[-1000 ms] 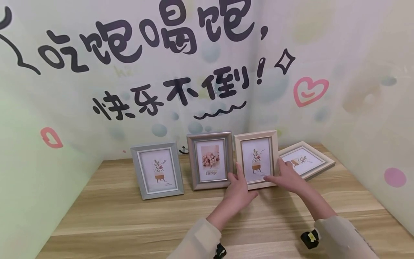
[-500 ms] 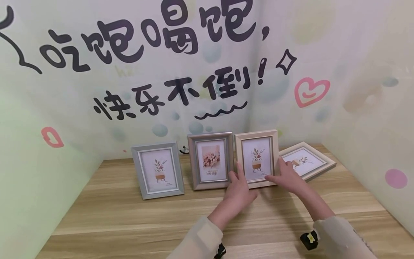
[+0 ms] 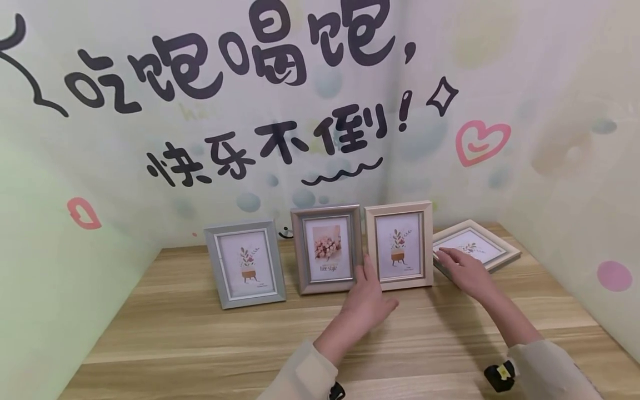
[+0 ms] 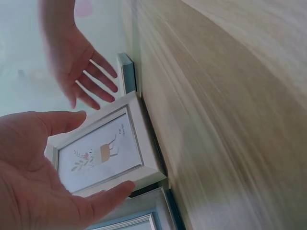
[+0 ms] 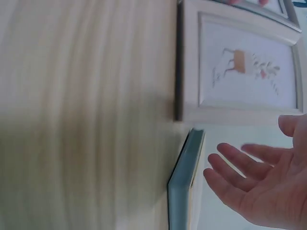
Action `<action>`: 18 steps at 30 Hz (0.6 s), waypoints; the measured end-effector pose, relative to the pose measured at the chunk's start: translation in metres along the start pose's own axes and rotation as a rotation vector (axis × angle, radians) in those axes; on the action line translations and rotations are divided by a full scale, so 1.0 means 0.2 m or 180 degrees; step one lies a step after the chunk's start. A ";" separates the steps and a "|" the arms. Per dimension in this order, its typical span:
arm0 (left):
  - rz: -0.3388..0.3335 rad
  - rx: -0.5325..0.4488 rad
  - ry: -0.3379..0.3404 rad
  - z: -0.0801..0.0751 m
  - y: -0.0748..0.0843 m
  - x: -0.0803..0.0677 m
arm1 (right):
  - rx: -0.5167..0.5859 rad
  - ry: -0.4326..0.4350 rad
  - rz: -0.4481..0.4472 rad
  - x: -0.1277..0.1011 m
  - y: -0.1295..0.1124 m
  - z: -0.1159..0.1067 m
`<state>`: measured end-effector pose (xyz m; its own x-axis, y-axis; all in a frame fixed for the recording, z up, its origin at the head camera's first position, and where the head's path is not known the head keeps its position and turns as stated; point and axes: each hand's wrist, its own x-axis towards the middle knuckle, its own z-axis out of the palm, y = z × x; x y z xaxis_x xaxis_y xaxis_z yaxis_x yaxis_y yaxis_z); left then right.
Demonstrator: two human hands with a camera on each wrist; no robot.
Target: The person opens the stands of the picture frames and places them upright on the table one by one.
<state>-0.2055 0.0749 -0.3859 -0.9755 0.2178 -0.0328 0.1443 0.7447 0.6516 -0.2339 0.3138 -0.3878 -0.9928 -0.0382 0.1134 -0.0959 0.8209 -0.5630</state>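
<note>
We found the cream frame [image 3: 399, 245] standing upright on the wooden table [image 3: 250, 344], third in the row near the back wall, just beside the silver frame [image 3: 327, 248] with the pink flowers on its left. Our left hand [image 3: 367, 297] rested with straight, relaxed fingers at the cream frame's lower left corner, the fingertips touching its edge and holding nothing; the left wrist view showed the same hand [image 4: 43, 177] spread flat with the thumb against the frame's rim [image 4: 103, 153]. Our right hand [image 3: 465, 269] hung off the cream frame, fingers spread wide and loose, hovering over the flat-lying frame [image 3: 477, 247] at the right end of the table; whether it touched that frame we could not tell. A grey frame [image 3: 245, 264] stood apart at the left end of the row.
</note>
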 end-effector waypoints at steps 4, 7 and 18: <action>0.0197 0.0021 0.0216 -0.01 0.00 -0.01 | -0.0256 -0.0105 -0.0214 -0.03 0.06 -0.01; 0.0310 0.0027 0.0310 -0.01 0.01 -0.02 | -0.0448 -0.0233 -0.0317 -0.05 0.09 -0.01; 0.0420 0.0257 0.0186 0.02 0.03 -0.06 | -0.0597 -0.0449 -0.0434 -0.09 0.14 -0.02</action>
<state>-0.1934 0.0788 -0.3840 -0.9548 0.2817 0.0945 0.2823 0.7610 0.5841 -0.2187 0.3393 -0.4029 -0.9731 -0.2238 0.0552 -0.2275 0.8934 -0.3874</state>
